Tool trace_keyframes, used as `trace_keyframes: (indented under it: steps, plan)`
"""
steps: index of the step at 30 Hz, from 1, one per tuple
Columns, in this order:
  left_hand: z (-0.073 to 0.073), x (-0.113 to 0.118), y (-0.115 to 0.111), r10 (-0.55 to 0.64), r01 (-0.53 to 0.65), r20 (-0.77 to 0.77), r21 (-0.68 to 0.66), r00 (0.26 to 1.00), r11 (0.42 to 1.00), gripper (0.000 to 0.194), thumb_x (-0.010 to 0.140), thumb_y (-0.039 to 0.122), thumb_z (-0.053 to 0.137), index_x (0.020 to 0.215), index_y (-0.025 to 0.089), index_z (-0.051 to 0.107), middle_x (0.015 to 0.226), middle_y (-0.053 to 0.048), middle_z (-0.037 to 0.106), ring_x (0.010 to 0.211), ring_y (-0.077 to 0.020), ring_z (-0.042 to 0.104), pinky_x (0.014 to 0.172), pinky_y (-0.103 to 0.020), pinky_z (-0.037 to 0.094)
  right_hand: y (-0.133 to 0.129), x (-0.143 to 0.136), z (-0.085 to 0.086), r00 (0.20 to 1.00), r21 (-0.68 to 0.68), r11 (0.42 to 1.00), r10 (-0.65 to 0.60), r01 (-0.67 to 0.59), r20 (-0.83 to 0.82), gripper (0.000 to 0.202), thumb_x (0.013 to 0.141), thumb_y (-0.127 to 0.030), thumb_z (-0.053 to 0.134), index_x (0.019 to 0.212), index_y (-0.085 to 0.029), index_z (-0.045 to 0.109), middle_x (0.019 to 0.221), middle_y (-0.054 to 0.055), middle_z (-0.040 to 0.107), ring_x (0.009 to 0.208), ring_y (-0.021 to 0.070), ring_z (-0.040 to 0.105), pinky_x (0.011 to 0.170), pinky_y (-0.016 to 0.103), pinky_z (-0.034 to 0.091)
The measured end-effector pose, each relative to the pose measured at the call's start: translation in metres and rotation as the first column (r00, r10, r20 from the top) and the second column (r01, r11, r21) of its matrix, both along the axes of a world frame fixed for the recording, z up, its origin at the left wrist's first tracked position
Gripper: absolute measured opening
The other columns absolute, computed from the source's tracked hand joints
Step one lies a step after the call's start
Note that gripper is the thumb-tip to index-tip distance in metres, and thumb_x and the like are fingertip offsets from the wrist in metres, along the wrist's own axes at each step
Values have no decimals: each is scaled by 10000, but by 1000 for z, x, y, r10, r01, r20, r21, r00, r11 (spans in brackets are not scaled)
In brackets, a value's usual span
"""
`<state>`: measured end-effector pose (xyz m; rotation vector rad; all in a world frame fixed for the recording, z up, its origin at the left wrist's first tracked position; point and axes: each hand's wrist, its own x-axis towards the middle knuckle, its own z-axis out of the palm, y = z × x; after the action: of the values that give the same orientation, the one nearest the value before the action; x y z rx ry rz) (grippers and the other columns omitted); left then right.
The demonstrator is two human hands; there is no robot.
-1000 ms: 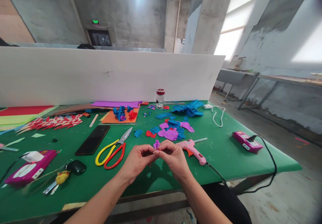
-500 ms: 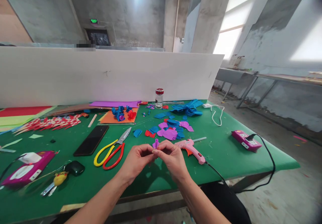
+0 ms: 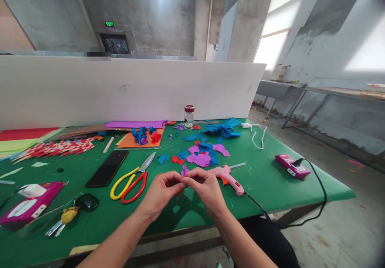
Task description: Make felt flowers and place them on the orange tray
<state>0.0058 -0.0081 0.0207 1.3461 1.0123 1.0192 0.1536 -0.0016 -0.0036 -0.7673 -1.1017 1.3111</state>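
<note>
A small purple paper piece [image 3: 184,170] is pinched between the fingertips of both hands above the green table's front part. My left hand [image 3: 164,189] holds it from the left and my right hand [image 3: 206,185] from the right, with the fingertips touching. Just beyond lie purple petals [image 3: 202,160], with blue and red ones around them. A pink glue gun [image 3: 230,179] rests right beside my right hand. Scissors [image 3: 134,179] with yellow and red handles lie open to the left of my left hand.
A black phone [image 3: 107,168], keys with a yellow charm [image 3: 69,215] and a purple power strip [image 3: 33,204] lie left. Finished-looking blue and red paper flowers [image 3: 143,135] sit behind. A jar [image 3: 189,117] stands before the white board [image 3: 135,91]. Another power strip [image 3: 292,166] is right.
The view has shifted slightly, so the table items appear a little farther left. Both hands keep their pinch, and the purple piece looks slightly turned between the fingertips.
</note>
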Motion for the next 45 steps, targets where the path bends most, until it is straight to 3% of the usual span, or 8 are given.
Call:
trace_keyframes:
  steps: [3,6,13,18,27,32,41,45]
  plan:
    - [-1,-2,2,69,-70,27,44,997,997,184,683,310,776,682,163,665,642,24,587,610,-106,493,578,-209,402,2,1,-4,998,18,998,56,-56,14,287,647,-290,811,898,-194,710,723,-24,629,655,118,552,648,246,448]
    - [-1,-4,4,164,-169,44,166,986,972,158,661,282,783,649,171,673,707,11,607,695,-129,549,669,-226,447,4,1,-7,990,50,995,77,-84,119,314,644,-281,810,923,-196,696,768,-15,636,673,122,537,650,246,445]
    - [-5,-7,8,226,-197,-43,354,973,914,101,695,249,743,637,187,688,696,-1,628,690,-144,574,667,-236,457,5,1,-10,935,185,983,-76,11,346,186,722,-239,729,900,-186,723,844,34,698,690,150,552,673,278,459]
    - [-7,-5,4,224,-227,39,260,974,939,119,660,269,771,640,183,691,698,0,640,690,-142,577,671,-234,470,4,-4,-13,916,220,971,-166,88,364,98,724,-266,733,777,-185,746,734,27,696,650,154,559,623,265,440]
    - [9,-11,5,173,-169,178,-38,969,985,283,580,280,856,813,168,740,785,-32,708,719,-129,590,664,-217,467,-1,-4,-5,988,-37,996,88,-84,128,191,635,-344,805,653,-163,745,617,21,686,568,129,547,582,258,434]
    - [14,-14,6,166,-156,214,-63,963,986,257,576,293,862,755,147,751,685,-24,686,582,-91,527,562,-208,423,-3,-2,-5,977,-95,978,195,-187,85,200,639,-348,811,653,-159,748,612,22,678,545,111,515,562,250,407]
    - [9,-16,8,139,-114,238,-114,961,987,204,597,276,857,714,146,751,649,-16,675,564,-86,541,545,-204,425,-3,-3,-12,958,-125,951,287,-282,20,190,654,-326,816,655,-153,737,611,12,676,533,90,512,576,234,393]
    - [12,-19,7,112,-80,246,-133,963,988,209,566,253,874,672,144,730,622,-3,650,551,-86,540,534,-205,425,-6,-4,-12,916,-202,893,393,-402,-86,256,621,-369,840,694,-148,733,632,15,682,516,80,534,576,225,414]
